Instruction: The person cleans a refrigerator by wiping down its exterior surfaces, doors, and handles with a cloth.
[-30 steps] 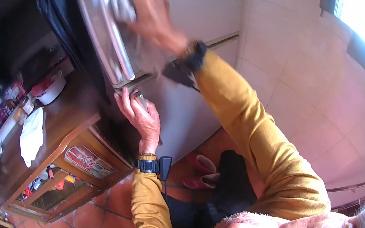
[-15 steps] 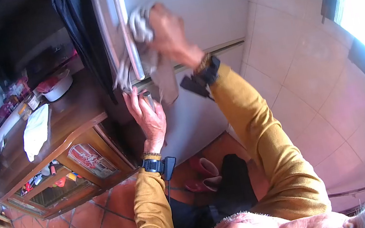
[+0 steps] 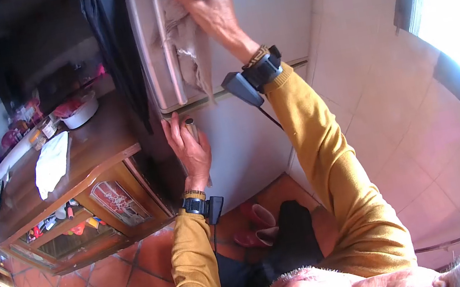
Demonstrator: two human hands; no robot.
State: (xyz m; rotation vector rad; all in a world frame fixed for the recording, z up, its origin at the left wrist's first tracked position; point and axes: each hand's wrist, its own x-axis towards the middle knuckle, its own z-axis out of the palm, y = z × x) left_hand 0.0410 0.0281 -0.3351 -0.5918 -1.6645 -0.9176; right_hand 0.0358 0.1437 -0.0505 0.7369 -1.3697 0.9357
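A light grey refrigerator fills the middle, with an upper door (image 3: 262, 10) and a lower door (image 3: 242, 141). My right hand (image 3: 213, 15) is closed on a bunched grey-white cleaning rag (image 3: 189, 47). The rag lies against the upper door beside its long vertical handle (image 3: 167, 50), and its loose end hangs down. My left hand (image 3: 190, 153) is at the top of the lower door, around the lower handle (image 3: 191, 127), whose end shows between thumb and fingers. The fingertips reach up to the seam between the doors.
A wooden cabinet (image 3: 104, 155) stands at left, bearing a white cloth (image 3: 53, 164), a white bowl (image 3: 82, 113) and jars. Dark fabric (image 3: 113, 47) hangs beside the refrigerator. Pink boots (image 3: 262, 226) stand on the red tiles below. A tiled wall (image 3: 392, 92) and bright window are at right.
My right hand has moved up the upper door with the rag, whose loose end now hangs to the right of the handle. My left hand stays at the lower handle.
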